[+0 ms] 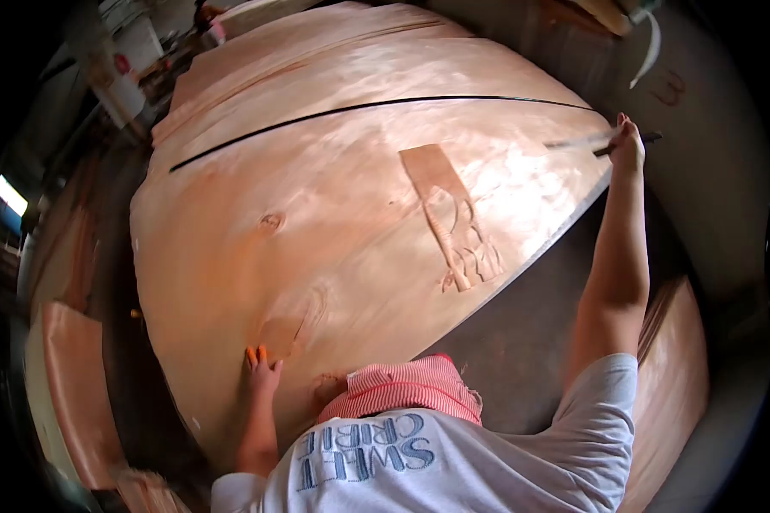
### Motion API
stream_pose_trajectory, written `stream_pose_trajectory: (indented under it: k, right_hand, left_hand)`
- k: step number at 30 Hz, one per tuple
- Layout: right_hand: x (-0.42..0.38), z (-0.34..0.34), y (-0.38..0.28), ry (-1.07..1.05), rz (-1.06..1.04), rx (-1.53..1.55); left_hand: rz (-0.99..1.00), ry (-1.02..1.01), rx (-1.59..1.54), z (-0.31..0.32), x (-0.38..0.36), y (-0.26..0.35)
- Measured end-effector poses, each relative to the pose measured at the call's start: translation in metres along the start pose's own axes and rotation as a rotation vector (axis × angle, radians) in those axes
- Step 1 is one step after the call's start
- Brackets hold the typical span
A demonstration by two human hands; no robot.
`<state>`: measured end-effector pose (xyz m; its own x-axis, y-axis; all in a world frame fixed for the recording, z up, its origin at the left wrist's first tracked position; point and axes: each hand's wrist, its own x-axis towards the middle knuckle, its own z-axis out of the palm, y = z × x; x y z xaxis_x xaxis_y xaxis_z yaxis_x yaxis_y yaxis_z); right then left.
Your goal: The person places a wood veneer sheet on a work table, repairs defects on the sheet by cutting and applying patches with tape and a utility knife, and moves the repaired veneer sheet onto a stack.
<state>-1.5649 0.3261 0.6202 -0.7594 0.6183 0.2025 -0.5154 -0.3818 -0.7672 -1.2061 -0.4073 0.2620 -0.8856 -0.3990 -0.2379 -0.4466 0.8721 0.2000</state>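
A large pale wood sheet (pixel 231 265) spreads out in front of me, with knots in its surface. My left hand (pixel 264 369) rests on its near left part, fingers apart, with orange coverings on two fingertips. At the sheet's right corner my right hand (pixel 626 144) is raised, closed round a thin tool (pixel 650 138) with a dark end; its other end is blurred. A torn strip of veneer (pixel 428 171) lies between the hands, ragged at its near end. Beyond it, a long thin black bar (pixel 334 109) crosses the sheet.
More veneer sheets (pixel 325 26) lie at the far side. A brown sheet (pixel 82 385) lies at the left, and stacked sheets (pixel 671 368) stand at the right. Part of another person (pixel 207 17) shows at the top left.
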Motion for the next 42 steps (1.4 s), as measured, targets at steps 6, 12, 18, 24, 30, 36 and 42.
stream_pose_trajectory:
  k: [6, 12, 18, 24, 30, 36, 42]
  right_hand:
    - [-0.087, 0.005, 0.069, -0.480, 0.393, -0.332]
    - [-0.208, -0.012, 0.135, -0.793, 0.640, -0.291]
    - [-0.301, -0.025, 0.154, -0.936, 0.779, 0.256]
    - [-0.410, -0.013, 0.140, -0.665, 0.891, -0.204]
    - [-0.512, 0.008, 0.195, -0.753, 1.301, -0.424]
    - [-0.556, 0.045, 0.216, -0.675, 1.414, -0.405]
    - [-0.554, 0.063, 0.218, -0.910, 1.452, -0.475]
  left_hand:
    - [-0.015, 0.043, -0.028, 0.012, 0.006, -0.008]
    - [-0.008, 0.065, 0.011, 0.009, 0.005, -0.010]
    - [-0.050, 0.048, 0.092, 0.009, 0.003, -0.013]
    - [0.090, 0.151, 0.103, 0.008, 0.002, -0.031]
    - [0.184, 0.235, 0.063, 0.016, 0.008, -0.051]
    - [0.243, 0.215, -0.005, 0.011, 0.011, -0.061]
    - [0.289, 0.191, -0.008, 0.011, 0.021, -0.070]
